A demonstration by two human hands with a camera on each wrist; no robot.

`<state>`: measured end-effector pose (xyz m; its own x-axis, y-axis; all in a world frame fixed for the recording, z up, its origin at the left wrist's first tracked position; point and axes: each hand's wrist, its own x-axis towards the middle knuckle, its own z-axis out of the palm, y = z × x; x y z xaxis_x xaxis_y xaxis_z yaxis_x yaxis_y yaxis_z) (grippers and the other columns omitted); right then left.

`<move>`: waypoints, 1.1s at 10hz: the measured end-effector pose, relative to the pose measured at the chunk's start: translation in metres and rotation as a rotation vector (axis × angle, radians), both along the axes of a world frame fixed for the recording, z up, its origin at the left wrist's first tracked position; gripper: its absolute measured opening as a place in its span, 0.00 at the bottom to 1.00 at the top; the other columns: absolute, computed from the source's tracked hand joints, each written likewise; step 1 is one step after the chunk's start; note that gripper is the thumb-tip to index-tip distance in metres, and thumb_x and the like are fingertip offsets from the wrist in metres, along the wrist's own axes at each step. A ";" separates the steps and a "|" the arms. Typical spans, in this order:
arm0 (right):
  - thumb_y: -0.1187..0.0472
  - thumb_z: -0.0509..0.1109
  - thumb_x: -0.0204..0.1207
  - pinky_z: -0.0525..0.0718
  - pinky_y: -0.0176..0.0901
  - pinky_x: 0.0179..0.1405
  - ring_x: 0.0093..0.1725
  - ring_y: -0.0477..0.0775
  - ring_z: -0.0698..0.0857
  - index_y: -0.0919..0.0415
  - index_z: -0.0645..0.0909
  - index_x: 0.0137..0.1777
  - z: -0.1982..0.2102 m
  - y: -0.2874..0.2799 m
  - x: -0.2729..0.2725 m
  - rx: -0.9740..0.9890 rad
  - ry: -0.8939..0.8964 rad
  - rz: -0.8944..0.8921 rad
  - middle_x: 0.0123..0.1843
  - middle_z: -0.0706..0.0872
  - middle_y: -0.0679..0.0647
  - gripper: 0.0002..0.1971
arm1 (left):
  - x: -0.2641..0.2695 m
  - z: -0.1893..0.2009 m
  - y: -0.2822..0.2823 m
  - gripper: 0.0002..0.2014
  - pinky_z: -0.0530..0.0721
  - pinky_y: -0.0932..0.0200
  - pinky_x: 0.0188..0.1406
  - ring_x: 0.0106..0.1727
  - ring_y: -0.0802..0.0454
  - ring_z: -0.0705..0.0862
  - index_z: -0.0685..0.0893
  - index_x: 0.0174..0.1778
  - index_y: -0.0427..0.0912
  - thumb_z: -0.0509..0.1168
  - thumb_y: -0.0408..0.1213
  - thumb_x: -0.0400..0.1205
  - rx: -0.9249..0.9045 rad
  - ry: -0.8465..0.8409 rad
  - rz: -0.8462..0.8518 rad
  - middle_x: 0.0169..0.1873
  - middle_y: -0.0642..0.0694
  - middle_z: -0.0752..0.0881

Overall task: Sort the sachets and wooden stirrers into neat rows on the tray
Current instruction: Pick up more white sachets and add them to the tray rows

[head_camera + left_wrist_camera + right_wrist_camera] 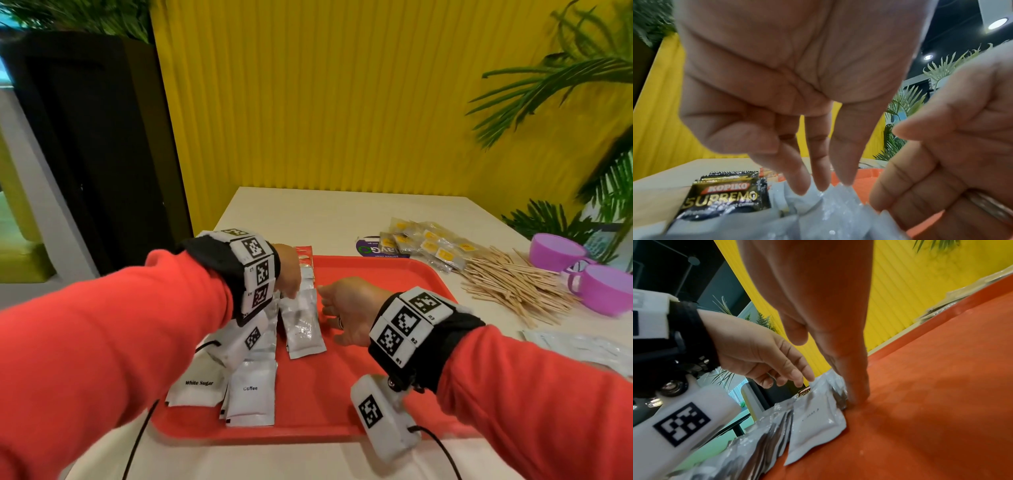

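Observation:
A red tray (376,274) holds white sachets along its left side, among them one marked White Sugar (198,383) and one marked Coffee (251,390). A stack of silver-white sachets (303,325) lies further back. My left hand (291,291) hangs over that stack's far end, and its straight fingertips (822,186) touch the sachet tops. My right hand (342,308) rests on the tray beside the stack, with straight fingers (857,395) pressed against its right edge. Black Kopiko sachets (723,199) lie behind. A pile of wooden stirrers (513,284) sits on the table right of the tray.
Yellow-labelled clear sachets (428,243) lie behind the tray's right corner. Two purple cups (606,287) stand at the far right by a plant. Clear packets (582,346) lie near my right sleeve. A yellow wall (342,102) backs the white table.

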<state>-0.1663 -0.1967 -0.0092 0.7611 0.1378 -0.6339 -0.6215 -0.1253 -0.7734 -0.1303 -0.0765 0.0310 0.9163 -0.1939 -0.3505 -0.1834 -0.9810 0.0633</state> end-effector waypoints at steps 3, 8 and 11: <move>0.59 0.58 0.83 0.69 0.44 0.32 0.34 0.51 0.70 0.58 0.70 0.51 0.001 -0.003 -0.010 -0.057 0.040 0.020 0.41 0.69 0.54 0.03 | -0.006 0.019 0.013 0.08 0.75 0.66 0.39 0.46 0.56 0.77 0.85 0.53 0.46 0.68 0.36 0.79 -0.003 -0.057 -0.054 0.47 0.48 0.83; 0.66 0.60 0.80 0.75 0.42 0.41 0.40 0.53 0.71 0.60 0.75 0.46 -0.002 0.004 -0.011 -0.032 0.002 -0.003 0.47 0.73 0.56 0.04 | -0.003 -0.001 -0.009 0.13 0.76 0.70 0.42 0.55 0.56 0.82 0.87 0.59 0.43 0.67 0.33 0.79 0.063 -0.073 -0.156 0.60 0.51 0.85; 0.72 0.61 0.77 0.81 0.48 0.41 0.41 0.59 0.76 0.65 0.71 0.36 0.004 0.005 0.004 -0.141 -0.026 -0.062 0.47 0.75 0.62 0.09 | 0.004 0.007 0.001 0.16 0.76 0.65 0.46 0.48 0.57 0.77 0.85 0.59 0.44 0.72 0.33 0.75 -0.046 -0.102 -0.120 0.54 0.49 0.84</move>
<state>-0.1625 -0.1918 -0.0054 0.7816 0.0008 -0.6238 -0.6116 -0.1955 -0.7666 -0.1264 -0.0753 0.0379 0.9162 -0.3174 -0.2447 -0.3065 -0.9483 0.0825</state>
